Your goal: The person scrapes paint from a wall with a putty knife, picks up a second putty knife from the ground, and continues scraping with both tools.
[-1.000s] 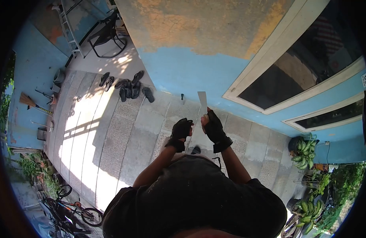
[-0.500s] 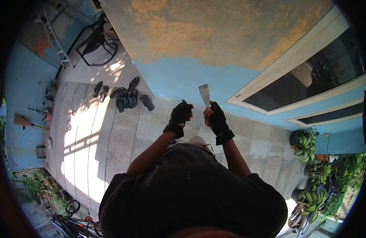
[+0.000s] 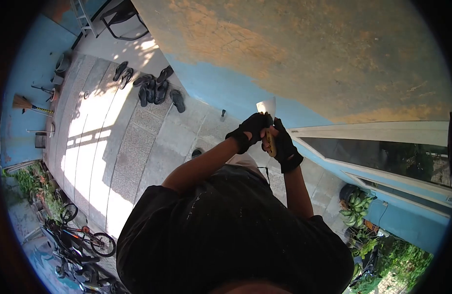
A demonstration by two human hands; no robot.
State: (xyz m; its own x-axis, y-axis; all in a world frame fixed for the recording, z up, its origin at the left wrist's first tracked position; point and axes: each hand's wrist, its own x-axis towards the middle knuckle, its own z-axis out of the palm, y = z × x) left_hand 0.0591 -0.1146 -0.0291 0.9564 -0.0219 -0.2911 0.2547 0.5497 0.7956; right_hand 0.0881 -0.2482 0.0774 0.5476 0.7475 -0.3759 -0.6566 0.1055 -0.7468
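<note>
A scraper with a wide metal blade point(image 3: 266, 106) and a yellowish handle point(image 3: 270, 142) is held in front of my chest, its blade toward the wall. My right hand point(image 3: 285, 147), in a black fingerless glove, is closed round the handle. My left hand point(image 3: 251, 129), gloved alike, is closed close against the scraper where blade and handle meet; what its fingers grip is hidden. Beyond the blade stands a wall point(image 3: 226, 85), light blue low down and bare grey and orange higher up.
Several dark sandals point(image 3: 151, 90) lie on the paved floor point(image 3: 133, 152) near the wall corner. A black chair point(image 3: 123, 19), a ladder point(image 3: 84, 18) and a broom point(image 3: 32, 105) are at the left. Bicycles point(image 3: 91, 240) stand lower left, potted plants point(image 3: 356, 208) right, near a window frame point(image 3: 373, 134).
My left hand has moved right and up to meet the scraper and my right hand. The scraper is turned, showing its yellowish handle. The view has swung, bringing more bare wall in.
</note>
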